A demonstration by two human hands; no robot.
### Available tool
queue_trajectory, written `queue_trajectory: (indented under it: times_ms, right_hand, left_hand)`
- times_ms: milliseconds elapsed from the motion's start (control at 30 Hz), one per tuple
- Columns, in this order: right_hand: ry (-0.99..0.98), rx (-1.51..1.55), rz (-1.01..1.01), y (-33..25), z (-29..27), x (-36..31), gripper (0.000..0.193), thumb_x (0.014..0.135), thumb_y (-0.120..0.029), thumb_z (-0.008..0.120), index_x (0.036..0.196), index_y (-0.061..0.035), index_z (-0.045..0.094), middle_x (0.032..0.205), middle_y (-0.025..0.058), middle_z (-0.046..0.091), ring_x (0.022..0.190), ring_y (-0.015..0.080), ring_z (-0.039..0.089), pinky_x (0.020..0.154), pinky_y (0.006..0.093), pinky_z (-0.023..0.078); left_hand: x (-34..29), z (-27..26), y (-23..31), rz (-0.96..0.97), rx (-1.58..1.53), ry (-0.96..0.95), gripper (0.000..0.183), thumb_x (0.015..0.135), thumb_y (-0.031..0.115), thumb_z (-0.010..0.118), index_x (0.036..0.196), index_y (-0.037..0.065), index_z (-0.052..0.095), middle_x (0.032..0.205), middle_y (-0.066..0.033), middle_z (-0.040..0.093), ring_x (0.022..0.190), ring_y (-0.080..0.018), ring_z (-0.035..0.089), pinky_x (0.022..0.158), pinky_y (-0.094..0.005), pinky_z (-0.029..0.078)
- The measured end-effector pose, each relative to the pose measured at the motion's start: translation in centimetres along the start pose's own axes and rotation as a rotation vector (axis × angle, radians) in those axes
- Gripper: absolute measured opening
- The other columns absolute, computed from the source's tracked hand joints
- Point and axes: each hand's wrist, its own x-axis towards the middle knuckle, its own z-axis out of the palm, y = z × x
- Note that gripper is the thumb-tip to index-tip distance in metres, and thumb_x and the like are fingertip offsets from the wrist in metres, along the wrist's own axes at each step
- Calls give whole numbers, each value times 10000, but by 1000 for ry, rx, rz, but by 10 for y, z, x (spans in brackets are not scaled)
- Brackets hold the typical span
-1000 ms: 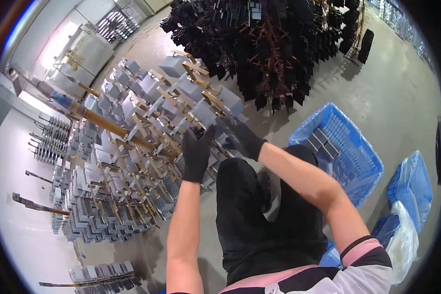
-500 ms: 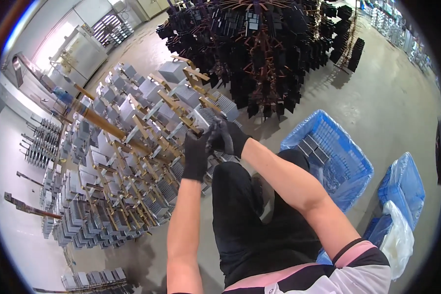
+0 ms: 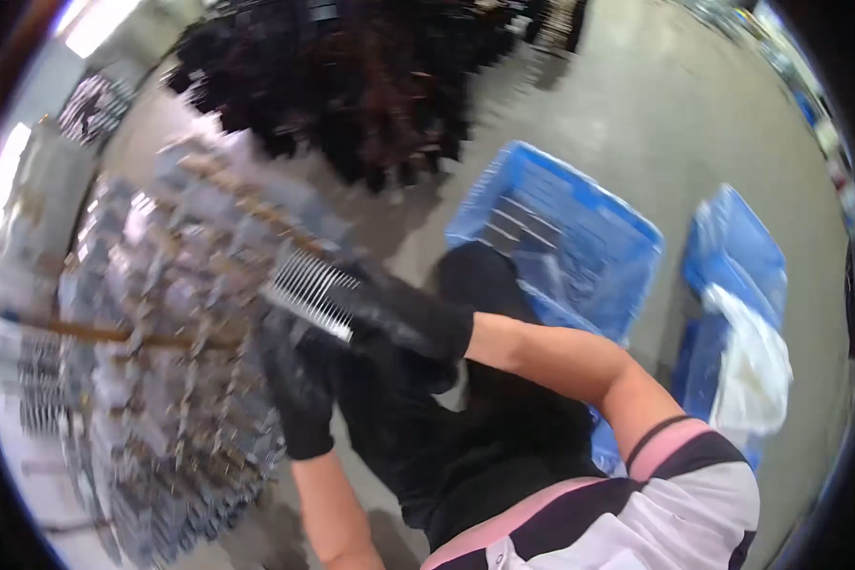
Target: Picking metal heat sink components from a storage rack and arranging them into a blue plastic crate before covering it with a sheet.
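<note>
A silver finned heat sink [image 3: 312, 290] is between my black-gloved hands, just above my knee. My right hand [image 3: 399, 312] is closed on its right side, with the fingertips partly hidden. At the lower left edge of the heat sink, my left hand [image 3: 296, 385] is closed against it, its fingers softened by blur. Close by on the left stands a rack [image 3: 176, 323] hung with many similar grey heat sinks on brass-coloured arms, smeared by motion.
A blue crate [image 3: 594, 204] lined with clear plastic stands right of my knees, with dark finned parts inside. Further right are another blue crate [image 3: 741, 233] and a white plastic bag [image 3: 750, 366]. A rack of black parts [image 3: 351, 85] stands ahead on the grey floor.
Both hands have come away from the rack's edge toward my lap, and the heat sink now shows between them. The view has swung right, so rack and crates sit further left.
</note>
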Motion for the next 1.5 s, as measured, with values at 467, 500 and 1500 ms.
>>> queue_trajectory:
  times_ms: [467,500,1500]
  right_hand:
    - [259,-1384,-335,-99,-184,-80,745,764,-406,796,1321,-8,501,1184,230,590,1083,416,576,930,453,472]
    - [345,-1518,-340,-91,-215,-81,731,749,-377,812,1301,-5,510,1171,232,590,1081,419,572,938,450,470]
    - [571,-2100,334,154,-504,-84,442,854,-187,550,1295,-194,567,1171,155,610,1088,365,595,844,551,480]
  left_hand:
    - [55,111,106,-504,-1063,-183,538,923,171,658,1392,-1,458,1322,-127,535,1178,-258,536,1048,-398,421]
    - [54,108,98,-464,-855,-141,549,915,170,669,1392,-1,458,1325,-133,539,1180,-274,540,1050,-404,419]
    - [6,102,27,-101,383,-171,365,883,207,702,1195,33,627,1244,-170,610,1190,-385,546,1057,-463,380]
